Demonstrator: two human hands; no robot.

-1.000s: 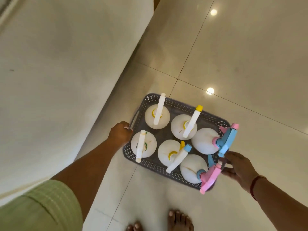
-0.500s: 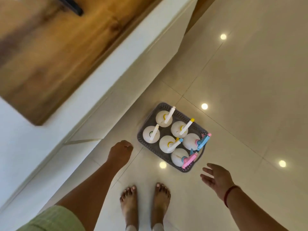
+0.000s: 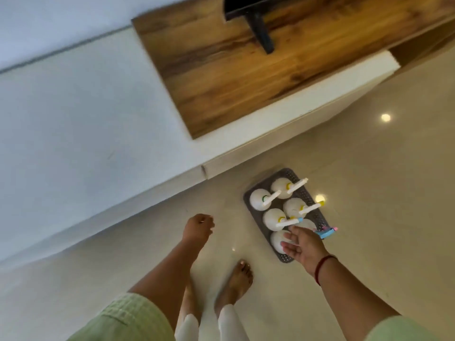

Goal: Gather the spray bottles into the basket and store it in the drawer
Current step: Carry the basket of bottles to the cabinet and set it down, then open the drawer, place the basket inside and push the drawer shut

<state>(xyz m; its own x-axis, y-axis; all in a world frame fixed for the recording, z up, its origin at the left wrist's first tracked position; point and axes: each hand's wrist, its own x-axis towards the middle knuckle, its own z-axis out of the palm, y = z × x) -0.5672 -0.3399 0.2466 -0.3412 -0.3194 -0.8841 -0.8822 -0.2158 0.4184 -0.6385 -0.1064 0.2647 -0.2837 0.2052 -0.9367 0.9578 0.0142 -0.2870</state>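
Observation:
A dark grey perforated basket (image 3: 254, 187) stands on the tiled floor, filled with several white spray bottles (image 3: 259, 199) whose nozzles are white, yellow, blue and pink. My right hand (image 3: 301, 246) hangs above the basket's near end with fingers relaxed, holding nothing, and hides part of two bottles. To the left of the basket my left hand (image 3: 197, 228) hangs loosely curled and empty. A white cabinet front (image 3: 278, 139) with a wood top runs behind the basket; a drawer seam shows at its lower edge.
The wood-topped cabinet (image 3: 221, 70) carries a black screen stand (image 3: 261, 28). My bare feet (image 3: 236, 284) stand on the glossy beige tiles just before the basket. A white wall panel (image 3: 73, 131) fills the left.
Both hands let go of the basket, which now stands on the floor. My view rose and swung toward the cabinet. My right hand moved up over the basket's near end.

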